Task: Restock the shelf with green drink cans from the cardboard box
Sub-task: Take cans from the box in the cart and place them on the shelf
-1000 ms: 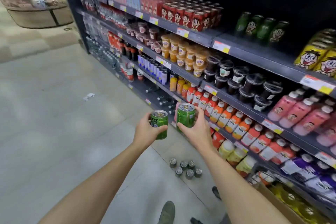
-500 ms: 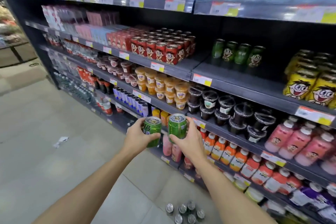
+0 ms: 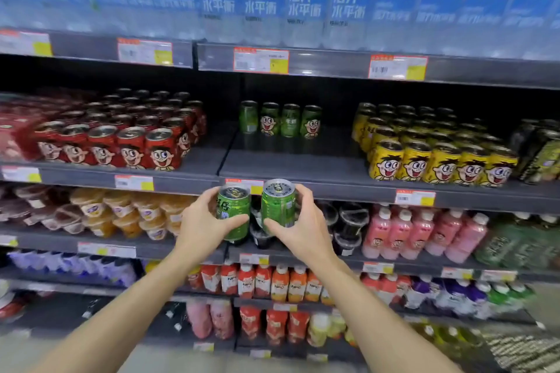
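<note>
Left hand [image 3: 201, 222] wraps one green can [image 3: 232, 212], right hand [image 3: 303, 228] wraps another [image 3: 278, 202]; both cans upright, side by side, just below the shelf lip [image 3: 333, 188]. The bare gap lies up and ahead, the right hand's can slightly nearer it. Four matching green cans [image 3: 280, 119] with cartoon faces stand at the back.

Two upright green cans [image 3: 233, 213] [image 3: 278, 203], hand-held

Your left hand [image 3: 202, 225] and right hand [image 3: 306, 230] sit at centre frame, each around one can: left can [image 3: 233, 211], right can [image 3: 278, 202], side by side, just apart, before the shelf edge [image 3: 333, 188]. On that shelf: four cans [image 3: 280, 119] at the back, centre; packed cans centre left [image 3: 121, 136]; more centre right [image 3: 430, 145]. Bottles [image 3: 272, 0] stand on the shelf above.
</note>
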Available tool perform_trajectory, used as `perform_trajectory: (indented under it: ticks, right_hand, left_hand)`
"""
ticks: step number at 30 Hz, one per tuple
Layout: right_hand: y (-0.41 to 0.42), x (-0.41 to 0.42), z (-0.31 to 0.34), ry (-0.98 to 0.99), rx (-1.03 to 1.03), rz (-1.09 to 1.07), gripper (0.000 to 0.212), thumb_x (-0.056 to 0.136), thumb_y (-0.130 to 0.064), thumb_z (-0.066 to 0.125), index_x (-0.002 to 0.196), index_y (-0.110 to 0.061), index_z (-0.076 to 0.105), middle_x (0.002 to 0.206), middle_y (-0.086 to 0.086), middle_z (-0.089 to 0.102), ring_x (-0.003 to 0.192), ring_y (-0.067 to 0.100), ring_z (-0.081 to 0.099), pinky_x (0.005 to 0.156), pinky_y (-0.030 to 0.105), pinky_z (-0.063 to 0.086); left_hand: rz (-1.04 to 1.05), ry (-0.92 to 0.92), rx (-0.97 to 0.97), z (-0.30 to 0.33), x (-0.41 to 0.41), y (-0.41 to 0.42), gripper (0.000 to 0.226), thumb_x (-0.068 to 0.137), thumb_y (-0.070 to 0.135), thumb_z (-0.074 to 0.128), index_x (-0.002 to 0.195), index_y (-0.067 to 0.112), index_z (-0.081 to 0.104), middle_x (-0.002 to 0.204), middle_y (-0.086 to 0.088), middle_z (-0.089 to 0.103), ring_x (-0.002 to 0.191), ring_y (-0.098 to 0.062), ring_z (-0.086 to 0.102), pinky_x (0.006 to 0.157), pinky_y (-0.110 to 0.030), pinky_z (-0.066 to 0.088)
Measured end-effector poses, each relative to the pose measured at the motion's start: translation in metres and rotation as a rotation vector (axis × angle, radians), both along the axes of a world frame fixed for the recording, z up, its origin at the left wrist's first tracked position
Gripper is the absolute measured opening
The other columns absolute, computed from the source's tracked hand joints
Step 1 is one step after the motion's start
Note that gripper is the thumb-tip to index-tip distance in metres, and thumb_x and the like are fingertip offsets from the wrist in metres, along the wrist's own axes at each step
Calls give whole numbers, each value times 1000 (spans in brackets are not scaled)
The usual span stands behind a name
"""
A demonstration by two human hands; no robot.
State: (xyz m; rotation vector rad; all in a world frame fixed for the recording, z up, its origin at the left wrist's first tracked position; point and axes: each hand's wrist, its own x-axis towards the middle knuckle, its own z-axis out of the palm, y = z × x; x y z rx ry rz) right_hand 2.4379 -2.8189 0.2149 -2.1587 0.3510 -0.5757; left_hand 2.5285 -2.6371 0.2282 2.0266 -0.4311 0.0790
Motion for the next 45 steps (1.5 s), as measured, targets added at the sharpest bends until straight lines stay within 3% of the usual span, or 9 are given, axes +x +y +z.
perform_trajectory:
  ticks: [3, 5, 9, 14, 19, 27, 32, 39, 45]
  right_hand:
    - [-7, 13, 20, -44, 11, -97, 79, 75, -40, 82, 138, -33, 35, 121, -19, 54, 110, -2, 51, 88, 18, 41]
    - [-14, 20, 30, -59, 27, -153, 77, 74, -37, 82, 136, -33, 36, 120, -18, 56, 109, -1, 54, 87, 18, 43]
    - [-29, 35, 47, -77, 23, -244, 78, 74, -36, 83, 136, -33, 35, 120, -17, 56, 109, 3, 55, 91, 23, 47]
    - [-50, 57, 57, -83, -17, -278, 86, 73, -38, 83, 140, -32, 31, 125, -8, 59, 114, 11, 57, 96, 33, 49]
    - [-74, 80, 60, -71, -32, -222, 88, 72, -35, 82, 143, -28, 31, 130, -4, 58, 119, 14, 54, 98, 34, 47]
    - [-90, 122, 48, -71, 44, -96, 88, 70, -24, 84, 142, -21, 34, 129, 1, 58, 117, 18, 57, 97, 36, 48]
    - [-86, 140, 39, -56, 65, -76, 84, 66, -26, 85, 136, -22, 38, 124, 0, 60, 112, 17, 60, 92, 36, 51]
    - [-87, 148, 31, -28, 111, -77, 79, 67, -24, 85, 130, -26, 37, 120, -4, 59, 109, 16, 59, 88, 33, 50]
    - [-90, 148, 25, -18, 116, -90, 80, 69, -22, 85, 132, -25, 37, 122, -4, 57, 111, 15, 56, 86, 27, 45]
  left_hand:
    - [-128, -8, -11, 18, 32, -20, 72, 65, 30, 90, 127, 21, 57, 104, 15, 63, 88, 12, 58, 75, -4, 40]
    - [-207, -13, -33, 27, 49, -33, 69, 64, 28, 90, 125, 24, 58, 101, 18, 64, 86, 21, 56, 72, -1, 41]
    - [-308, -67, -40, 40, 77, -54, 70, 62, 36, 90, 124, 29, 59, 107, 17, 67, 99, 7, 60, 90, -20, 48]
    - [-336, -62, -72, 46, 97, -81, 72, 64, 33, 90, 127, 25, 56, 109, 12, 68, 99, 2, 62, 86, -18, 48]
    - [-218, -83, -60, 47, 106, -102, 80, 64, 37, 89, 132, 20, 52, 116, 5, 65, 104, -9, 61, 92, -31, 52]
    - [-57, -49, -54, 49, 111, -118, 79, 68, 32, 87, 133, 13, 47, 121, 0, 60, 104, -11, 56, 89, -25, 45]
    - [-49, -28, -38, 46, 119, -119, 79, 71, 27, 86, 136, 11, 43, 114, 6, 52, 102, -9, 51, 85, -23, 41]
    - [-38, -10, -44, 41, 132, -127, 73, 73, 23, 85, 131, 11, 44, 106, 7, 53, 97, -11, 54, 80, -23, 40]
    - [-42, -11, -51, 22, 134, -132, 74, 73, 27, 84, 132, 16, 41, 114, 6, 52, 105, -12, 53, 87, -26, 41]
